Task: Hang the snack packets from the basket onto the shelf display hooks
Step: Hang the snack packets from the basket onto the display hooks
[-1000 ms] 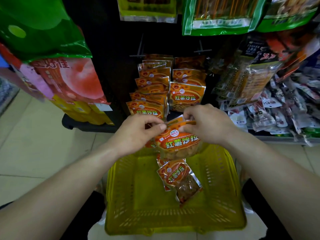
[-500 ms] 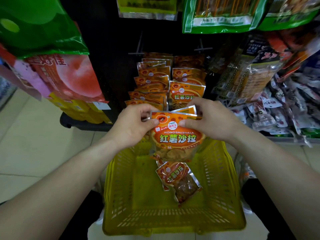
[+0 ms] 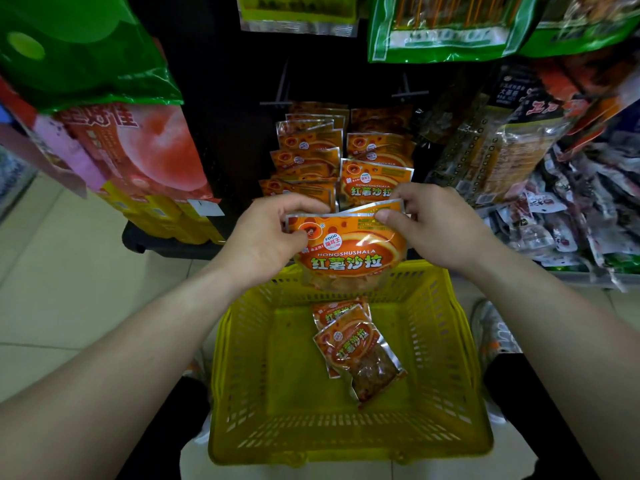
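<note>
Packet (image 3: 348, 252) pinched by its top corners in both hands, left (image 3: 266, 242) and right (image 3: 433, 226), above basket (image 3: 450, 341), just near of the far hooks' rows (image 3: 375, 174). Two packets (image 3: 356, 348) left in basket.

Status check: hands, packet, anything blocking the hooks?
Left hand and right hand pinch orange packet by top corners. Two packets in basket. Hooks hold hung packets.

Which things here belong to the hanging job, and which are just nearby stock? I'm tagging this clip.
In the job: left hand, right hand, held orange packet, yellow basket, packets in the basket, hung orange packets.

Nearby stock: green bags, pink bag, small dark packets.
</note>
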A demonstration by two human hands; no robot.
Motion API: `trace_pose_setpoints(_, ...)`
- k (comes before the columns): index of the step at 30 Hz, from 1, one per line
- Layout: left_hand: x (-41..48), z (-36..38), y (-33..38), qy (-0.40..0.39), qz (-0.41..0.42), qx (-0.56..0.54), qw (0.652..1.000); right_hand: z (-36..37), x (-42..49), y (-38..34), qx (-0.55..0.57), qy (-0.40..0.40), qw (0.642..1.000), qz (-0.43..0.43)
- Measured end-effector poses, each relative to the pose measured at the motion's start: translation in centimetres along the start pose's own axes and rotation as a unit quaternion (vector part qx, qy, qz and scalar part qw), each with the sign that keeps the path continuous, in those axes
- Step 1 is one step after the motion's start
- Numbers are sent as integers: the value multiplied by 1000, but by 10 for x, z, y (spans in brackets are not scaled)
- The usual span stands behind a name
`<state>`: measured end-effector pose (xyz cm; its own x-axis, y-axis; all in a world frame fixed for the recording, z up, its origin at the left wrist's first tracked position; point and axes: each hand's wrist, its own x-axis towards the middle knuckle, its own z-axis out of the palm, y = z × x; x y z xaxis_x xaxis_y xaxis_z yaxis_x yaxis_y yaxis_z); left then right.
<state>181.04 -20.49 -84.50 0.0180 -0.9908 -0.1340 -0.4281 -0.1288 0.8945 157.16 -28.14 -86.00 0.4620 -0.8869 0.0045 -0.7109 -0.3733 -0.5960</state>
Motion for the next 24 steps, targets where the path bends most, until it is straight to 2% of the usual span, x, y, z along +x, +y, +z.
trace_pose_setpoints(8, 0, 5, 0, 67, 4, 10, 998, 4, 2, -9, -30, 23, 999, 15)
trace_pose_setpoints(12, -1, 4, 2, 58, -1, 6, 998, 2, 2, -10, -3, 21, 1000, 5)
trace_pose_setpoints(18, -2, 1, 4, 62, 5, 13, 998, -1, -1, -12, 12, -23, 998, -60)
trace_pose_setpoints(24, -1, 3, 4, 60, 5, 18, 998, 1, 0, -11, -5, -15, 998, -56)
